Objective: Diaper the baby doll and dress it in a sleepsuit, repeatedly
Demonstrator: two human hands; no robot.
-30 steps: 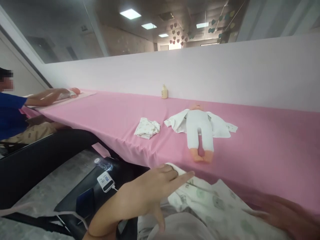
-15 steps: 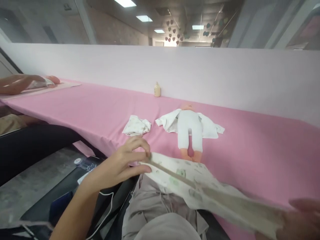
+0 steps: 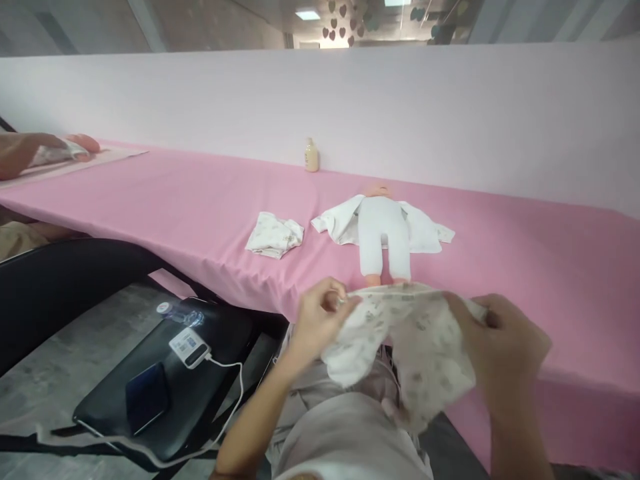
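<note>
Small white printed baby pants (image 3: 420, 333) hang above my lap at the table's front edge, waistband up, with two legs hanging down. My left hand (image 3: 325, 310) pinches one end of the waistband. At the other end my right hand (image 3: 493, 340), a little blurred, is closed on the fabric. Just beyond the pants lies a baby doll (image 3: 383, 227) in a white bodysuit, feet towards me. An open white jacket (image 3: 425, 230) is spread beneath the doll. To its left rests a folded printed cloth (image 3: 275, 235).
A small bottle (image 3: 311, 157) stands by the wall on the pink tablecloth (image 3: 200, 193). At far left, another person's hand (image 3: 25, 150) is at a second doll. A black chair (image 3: 200, 400) at my left holds a phone (image 3: 146, 397), a cabled white device (image 3: 190, 347) and a plastic bottle (image 3: 180, 313).
My right hand has come in from the far right, nearer my left hand. The pants went from stretched sideways to hanging with both legs down. My view has tilted downward.
</note>
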